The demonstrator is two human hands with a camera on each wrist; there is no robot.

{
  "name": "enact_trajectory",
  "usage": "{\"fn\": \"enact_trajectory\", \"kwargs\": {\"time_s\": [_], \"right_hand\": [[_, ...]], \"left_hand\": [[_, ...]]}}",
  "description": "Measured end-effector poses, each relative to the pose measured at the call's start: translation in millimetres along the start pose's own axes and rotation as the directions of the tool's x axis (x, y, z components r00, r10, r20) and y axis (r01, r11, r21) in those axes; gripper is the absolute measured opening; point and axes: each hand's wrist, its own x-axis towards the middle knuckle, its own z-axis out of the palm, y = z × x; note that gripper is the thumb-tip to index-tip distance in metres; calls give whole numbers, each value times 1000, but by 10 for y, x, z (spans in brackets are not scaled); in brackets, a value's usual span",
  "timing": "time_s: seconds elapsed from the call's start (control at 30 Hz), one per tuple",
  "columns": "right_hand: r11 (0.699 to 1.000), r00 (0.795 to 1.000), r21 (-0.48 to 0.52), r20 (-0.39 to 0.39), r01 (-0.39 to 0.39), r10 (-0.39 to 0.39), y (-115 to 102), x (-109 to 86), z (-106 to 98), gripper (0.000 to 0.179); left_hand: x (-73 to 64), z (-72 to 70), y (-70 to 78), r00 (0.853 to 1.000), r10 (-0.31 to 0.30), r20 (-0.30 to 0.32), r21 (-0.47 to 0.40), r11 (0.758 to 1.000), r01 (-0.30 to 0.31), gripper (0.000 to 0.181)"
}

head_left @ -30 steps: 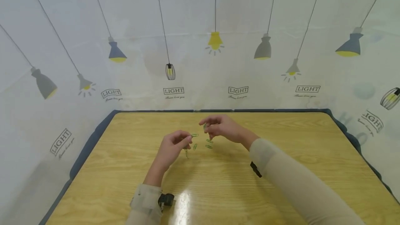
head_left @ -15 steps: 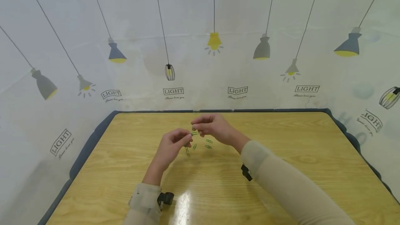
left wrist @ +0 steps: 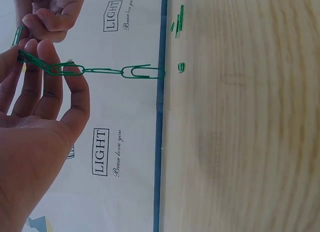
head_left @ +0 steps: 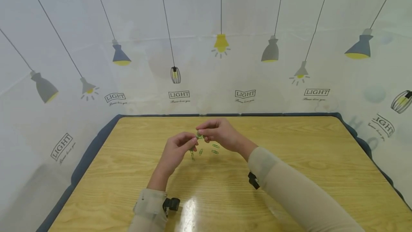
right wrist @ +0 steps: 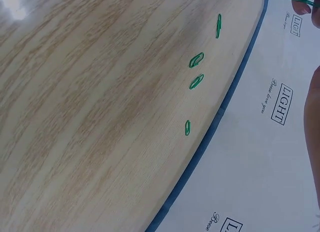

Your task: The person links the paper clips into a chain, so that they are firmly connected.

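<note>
In the head view my left hand pinches a chain of green paper clips between thumb and fingers. In the left wrist view its linked clips dangle past the fingers. My right hand meets the left fingertips and pinches a green paper clip at the held end of the chain. Whether this clip is hooked on, I cannot tell. Fingers hide part of both. Below the hands, several loose green paper clips lie on the wooden table.
The table's far side ends at a dark blue edge. Behind it stands a pale wall sheet printed with lamps and LIGHT signs. A black wrist strap sits on the left sleeve, another on the right.
My right hand has moved left, bringing its paper clip to the left fingertips. The left hand has stayed almost in place, and the chain still hangs from it.
</note>
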Motion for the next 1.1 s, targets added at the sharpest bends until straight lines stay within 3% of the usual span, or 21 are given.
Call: {"fn": "enact_trajectory", "kwargs": {"time_s": [0.2, 0.47, 0.7, 0.87, 1.1], "right_hand": [[1000, 1000, 16, -3, -8, 8, 2, -10, -6, 22], [999, 999, -31, -49, -13, 12, -9, -24, -16, 20], [1000, 998, 23, -55, -4, 5, 8, -35, -10, 25], [999, 999, 49, -47, -9, 12, 5, -40, 9, 20], [999, 999, 49, -45, -20, 22, 23, -49, 40, 15]], "left_hand": [[-12, -8, 5, 1000, 7, -7, -21, 1000, -7, 27], [-30, -51, -5, 1000, -9, -9, -76, 997, 8, 36], [-66, -53, -3, 999, -1, 42, -74, 997, 4, 32], [-66, -26, 45, 997, 3, 71, -34, 999, 0, 35], [-9, -15, 110, 1000, 28, 5, 49, 998, -29, 34]]}}
